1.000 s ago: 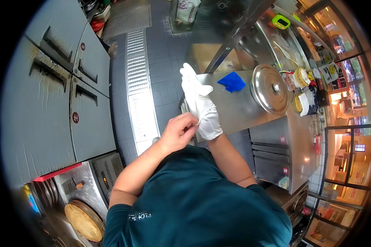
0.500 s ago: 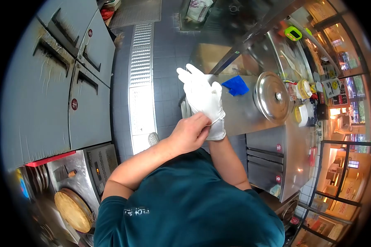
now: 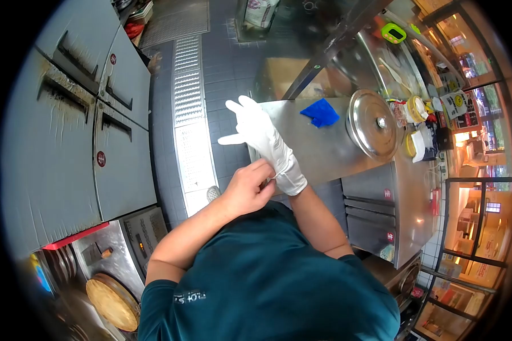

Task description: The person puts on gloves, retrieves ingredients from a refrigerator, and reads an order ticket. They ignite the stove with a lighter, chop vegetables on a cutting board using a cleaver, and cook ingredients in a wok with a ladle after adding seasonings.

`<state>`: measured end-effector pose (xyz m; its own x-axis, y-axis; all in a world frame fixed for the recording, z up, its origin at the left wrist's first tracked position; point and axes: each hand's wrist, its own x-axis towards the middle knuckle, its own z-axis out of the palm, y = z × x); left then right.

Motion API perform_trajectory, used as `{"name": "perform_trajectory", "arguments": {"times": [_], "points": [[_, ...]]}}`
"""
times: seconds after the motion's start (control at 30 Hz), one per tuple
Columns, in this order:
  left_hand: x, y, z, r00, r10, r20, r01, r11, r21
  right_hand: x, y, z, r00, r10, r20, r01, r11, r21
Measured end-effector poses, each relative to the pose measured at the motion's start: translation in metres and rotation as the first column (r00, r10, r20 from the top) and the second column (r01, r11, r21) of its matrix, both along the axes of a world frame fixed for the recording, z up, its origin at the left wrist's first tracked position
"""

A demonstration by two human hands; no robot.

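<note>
My left hand (image 3: 249,184) is bare and closed, its fingertips pinching the cuff edge of a white glove (image 3: 263,136) near the wrist. The glove covers my right hand (image 3: 256,128), which is held out in front of me with its fingers spread apart and nothing in them. Past the gloved hand, a crumpled blue cloth (image 3: 321,112) lies on the stainless steel counter (image 3: 301,150). A round steel lid (image 3: 372,125) with a knob rests to the right of the cloth.
Fridge doors (image 3: 62,153) line the left side. A metal drain grate (image 3: 188,85) runs along the tiled floor. At the lower left is a round wooden lid (image 3: 112,301). Tubs (image 3: 418,109) and a green timer (image 3: 393,33) stand along the right, below a metal post (image 3: 310,74).
The gloved right hand has moved left and turned, and its fingers have spread wider. My left hand stays at the cuff, slightly further left. The whole view has shifted a little.
</note>
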<state>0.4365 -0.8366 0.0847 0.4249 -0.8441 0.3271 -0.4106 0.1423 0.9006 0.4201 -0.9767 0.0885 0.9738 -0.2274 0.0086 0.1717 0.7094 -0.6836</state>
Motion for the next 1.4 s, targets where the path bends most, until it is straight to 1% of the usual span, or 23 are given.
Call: {"name": "perform_trajectory", "arguments": {"times": [0.1,0.2,0.3,0.37,0.43,0.47,0.57,0.6,0.7,0.73,0.83,0.87,0.9,0.97,1.0,1.1,1.17,1.2,1.23,1.3,1.33,1.37,1.4], "points": [[0.001,0.001,0.001,0.999,-0.018,-0.037,0.017,1.0,-0.018,-0.003,0.007,0.018,0.999,-0.05,-0.015,0.05,0.999,0.007],[0.004,-0.001,0.002,1.0,-0.004,0.012,0.004,0.999,-0.051,-0.007,0.011,0.026,0.983,-0.063,0.173,0.073,0.996,-0.048],[0.009,-0.006,0.007,0.993,0.017,0.117,-0.015,1.0,-0.013,0.004,0.002,0.015,0.976,-0.068,0.209,0.036,0.988,0.151],[0.013,-0.01,0.008,0.991,0.033,0.127,-0.037,0.999,0.026,0.024,-0.012,-0.015,0.965,-0.153,0.213,0.052,0.908,0.415],[0.018,-0.013,0.006,0.991,0.05,0.124,-0.056,0.998,0.041,0.044,-0.02,-0.044,0.946,-0.286,0.154,0.218,0.909,0.355],[0.021,-0.015,0.005,0.992,0.058,0.116,-0.062,0.997,0.036,0.049,-0.026,-0.046,0.961,-0.273,-0.038,0.258,0.841,0.476],[0.024,-0.016,0.004,0.991,0.065,0.115,-0.069,0.997,0.032,0.047,-0.024,-0.031,0.96,-0.256,-0.11,0.279,0.854,0.44],[0.024,-0.017,0.004,0.991,0.064,0.117,-0.068,0.997,0.033,0.046,-0.017,-0.019,0.946,-0.307,-0.1,0.323,0.889,0.323],[0.01,-0.015,0.002,0.994,-0.026,0.106,0.018,0.997,0.074,0.049,-0.037,-0.031,0.977,-0.211,-0.019,0.203,0.911,0.358],[0.008,-0.016,-0.002,0.997,0.007,0.083,-0.012,0.999,0.052,0.052,-0.04,-0.032,0.96,-0.277,-0.051,0.279,0.915,0.29],[0.025,-0.02,-0.011,0.995,0.093,-0.047,-0.09,0.994,0.059,0.062,-0.053,-0.063,0.928,-0.365,-0.069,0.37,0.895,0.248],[0.032,-0.021,-0.012,0.975,0.127,-0.184,-0.115,0.99,0.079,0.065,-0.055,-0.069,0.912,-0.399,-0.097,0.409,0.863,0.296],[0.04,-0.019,-0.013,0.946,0.198,-0.257,-0.161,0.974,0.159,0.069,-0.053,-0.067,0.896,-0.429,-0.119,0.444,0.879,0.176],[0.045,-0.021,0.001,0.928,0.354,-0.115,-0.327,0.923,0.202,0.077,-0.043,-0.054,0.856,-0.493,-0.156,0.489,0.87,-0.069],[0.046,-0.021,0.008,0.906,0.412,-0.097,-0.389,0.901,0.193,0.078,-0.033,-0.04,0.822,-0.524,-0.221,0.505,0.852,-0.139],[0.048,-0.023,0.019,0.847,0.53,-0.03,-0.519,0.839,0.161,0.085,-0.019,-0.027,0.744,-0.553,-0.376,0.502,0.833,-0.232],[0.049,-0.022,0.019,0.832,0.555,0.014,-0.551,0.822,0.146,0.091,-0.016,-0.042,0.739,-0.587,-0.33,0.499,0.807,-0.317],[0.052,-0.021,0.008,0.824,0.55,0.136,-0.559,0.828,0.034,0.094,-0.015,-0.047,0.734,-0.595,-0.327,0.478,0.795,-0.374],[0.052,-0.021,0.007,0.811,0.556,0.183,-0.559,0.829,-0.04,0.097,-0.014,-0.056,0.728,-0.604,-0.324,0.456,0.78,-0.429],[0.05,-0.019,0.006,0.777,0.569,0.268,-0.537,0.822,-0.188,0.101,-0.014,-0.066,0.677,-0.686,-0.267,0.382,0.638,-0.669],[0.049,-0.019,0.004,0.778,0.571,0.261,-0.534,0.821,-0.202,0.1,-0.013,-0.064,0.661,-0.714,-0.229,0.314,0.541,-0.78],[0.046,-0.018,0.004,0.819,0.56,0.122,-0.548,0.828,-0.123,0.098,-0.012,-0.062,0.648,-0.738,-0.188,0.236,0.43,-0.871],[0.042,-0.016,0.009,0.837,0.547,-0.022,-0.548,0.836,-0.039,0.098,-0.01,-0.063,0.646,-0.743,-0.176,0.235,0.412,-0.88]]}}
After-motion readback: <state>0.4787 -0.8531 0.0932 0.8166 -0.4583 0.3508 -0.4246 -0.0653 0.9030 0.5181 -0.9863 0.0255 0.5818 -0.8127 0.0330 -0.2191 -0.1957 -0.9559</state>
